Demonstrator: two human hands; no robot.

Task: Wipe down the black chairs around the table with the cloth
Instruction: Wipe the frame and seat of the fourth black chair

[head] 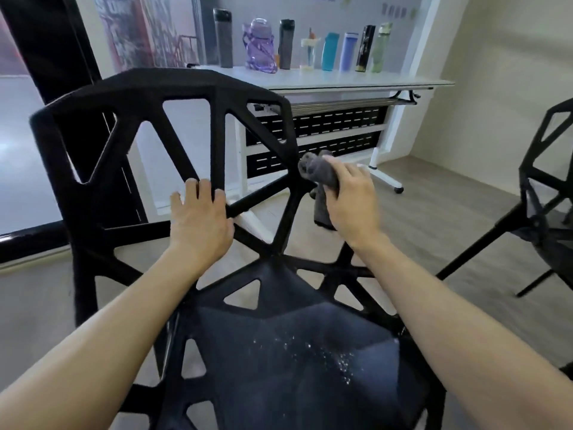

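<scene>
A black chair (173, 88) with an open lattice back fills the view, its seat at the bottom. Small bright specks lie on the seat at its right. My left hand (200, 221) grips a strut at the middle of the backrest, fingers curled over it. My right hand (352, 200) holds a bunched grey cloth (319, 172) against the right side of the backrest, where several struts meet. A tail of the cloth hangs down below my hand. A second black chair (545, 193) stands at the right edge, only partly in view.
A white table (356, 80) on castors stands behind the chair, with several bottles and flasks (260, 46) in a row on top. A black pillar (46, 51) rises at the left. Grey wood-look floor (434, 212) lies between the two chairs.
</scene>
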